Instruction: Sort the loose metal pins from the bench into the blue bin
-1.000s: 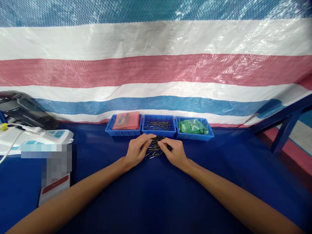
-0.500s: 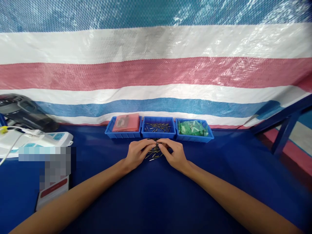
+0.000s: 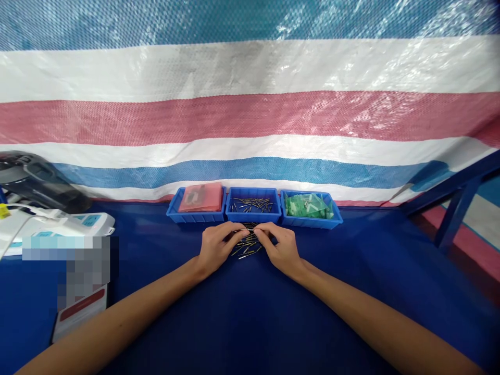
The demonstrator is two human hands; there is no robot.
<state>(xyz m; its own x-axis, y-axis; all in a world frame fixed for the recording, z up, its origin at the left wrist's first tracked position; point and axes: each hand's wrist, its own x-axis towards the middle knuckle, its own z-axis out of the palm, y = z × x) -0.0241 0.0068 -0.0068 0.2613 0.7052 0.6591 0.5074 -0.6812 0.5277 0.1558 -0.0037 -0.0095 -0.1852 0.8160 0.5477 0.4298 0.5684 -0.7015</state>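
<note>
My left hand and my right hand meet with pinched fingers over a pile of thin metal rods on the blue table. Between the fingertips shows a thin metal rod, its ends covered by the fingers of both hands. The pile's rods look gold and silver, too small to name more exactly, and the hands partly hide them. Just behind, a blue bin contains several similar rods.
A left blue bin holds red plastic sheets or sleeves; a right blue bin holds green packets. At the left are a white power strip, a dark bottle-like object and a partly blurred-out box. Striped sheeting hangs behind.
My fingertips have drawn slightly apart, the left hand shifting a little left, and the thin rod between them now shows. The bins and the pile look the same.
</note>
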